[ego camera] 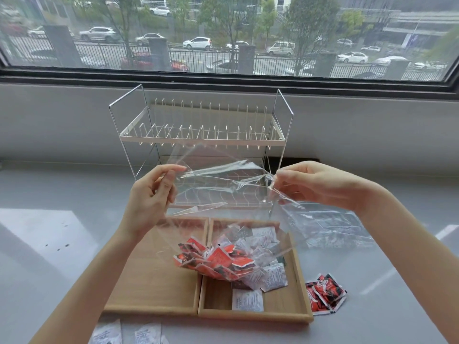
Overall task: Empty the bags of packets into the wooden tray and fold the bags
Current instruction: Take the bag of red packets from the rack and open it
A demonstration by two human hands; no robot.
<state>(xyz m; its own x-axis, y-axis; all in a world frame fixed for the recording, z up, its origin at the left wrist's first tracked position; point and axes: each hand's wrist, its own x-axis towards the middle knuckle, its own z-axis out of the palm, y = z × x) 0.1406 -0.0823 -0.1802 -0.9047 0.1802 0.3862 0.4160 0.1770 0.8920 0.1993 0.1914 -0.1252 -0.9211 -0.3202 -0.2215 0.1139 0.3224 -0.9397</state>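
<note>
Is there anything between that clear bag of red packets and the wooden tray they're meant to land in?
Nothing visible. The left hand and right hand pinch the clear bag by its top; its red packets hang directly over the wooden tray, above its divider. White packets already lie in the right compartment.

A wide dark-framed window (pixel 223 33) spans the far wall, giving onto a street with parked cars, trees and a black metal fence in flat grey daylight. Below it a pale grey wall (pixel 74 125) meets a glossy light grey countertop (pixel 49 219), where a white two-tier wire dish rack (pixel 201 135) stands.
</note>
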